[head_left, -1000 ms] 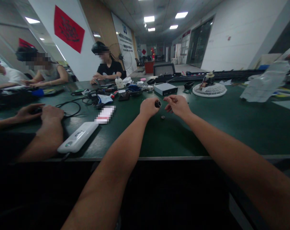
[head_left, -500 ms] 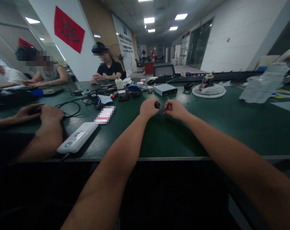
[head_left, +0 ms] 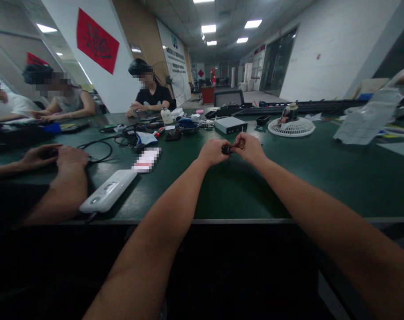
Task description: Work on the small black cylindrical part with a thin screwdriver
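Above the green tabletop (head_left: 235, 191), my left hand (head_left: 212, 152) is closed around a short black cylindrical part (head_left: 226, 149), whose end pokes out toward the right. My right hand (head_left: 252, 149) pinches a small copper-brown part (head_left: 242, 144), with its fingertips against the end of the black cylinder. The fingers hide most of both pieces, so their exact kind cannot be made out. Behind my hands lies a grey metal box (head_left: 230, 125), like a disc drive.
A white fan grille with a motor (head_left: 291, 126) lies to the right, near clear plastic wrap (head_left: 358, 120). On the left are a white power bank-like device (head_left: 108, 192), a phone (head_left: 147, 159), cables (head_left: 102, 149) and a co-worker's hands (head_left: 70, 158). Other people sit across the table.
My hands have come together. The left shifted slightly right and turned the black cylinder's end sideways; the right brought the copper-brown part up against it.
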`<state>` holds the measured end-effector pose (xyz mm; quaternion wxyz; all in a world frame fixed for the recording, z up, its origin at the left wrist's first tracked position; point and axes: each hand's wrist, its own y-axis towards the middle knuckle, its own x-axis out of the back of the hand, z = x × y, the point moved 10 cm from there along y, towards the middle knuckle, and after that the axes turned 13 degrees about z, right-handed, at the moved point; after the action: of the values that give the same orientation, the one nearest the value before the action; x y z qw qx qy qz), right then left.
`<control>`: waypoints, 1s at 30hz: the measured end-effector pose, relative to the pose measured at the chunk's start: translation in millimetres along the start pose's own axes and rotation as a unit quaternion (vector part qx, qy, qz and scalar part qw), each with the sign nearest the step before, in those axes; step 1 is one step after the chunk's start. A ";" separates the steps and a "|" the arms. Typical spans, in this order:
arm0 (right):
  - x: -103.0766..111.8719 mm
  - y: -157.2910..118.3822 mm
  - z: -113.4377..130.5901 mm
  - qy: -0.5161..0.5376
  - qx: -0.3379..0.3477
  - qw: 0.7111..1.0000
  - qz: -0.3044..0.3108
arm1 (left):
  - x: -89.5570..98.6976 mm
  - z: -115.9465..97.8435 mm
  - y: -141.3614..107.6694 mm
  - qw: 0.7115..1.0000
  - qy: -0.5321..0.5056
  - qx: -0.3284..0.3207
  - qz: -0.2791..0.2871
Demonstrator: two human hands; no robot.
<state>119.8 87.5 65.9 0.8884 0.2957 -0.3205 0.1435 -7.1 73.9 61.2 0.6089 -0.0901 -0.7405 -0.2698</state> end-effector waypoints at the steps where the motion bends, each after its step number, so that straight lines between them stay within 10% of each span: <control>1: 1.1 -0.4 -0.9 -0.002 -0.004 1.000 -0.005 | 0.4 -0.3 -0.1 1.000 0.004 -0.001 -0.003; 21: -8.8 2.0 -12.3 -0.054 -0.048 0.997 0.004 | 1.7 -0.9 -0.7 1.000 0.013 0.005 -0.007; 30: -0.3 2.8 -28.5 0.186 -0.071 0.979 -0.051 | 7.9 31.6 -9.8 0.992 -0.019 0.116 -0.037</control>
<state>132.2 107.3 49.3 0.9573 0.2163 -0.1436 0.1270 -40.5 80.2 62.3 0.5907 0.0037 -0.7809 -0.2032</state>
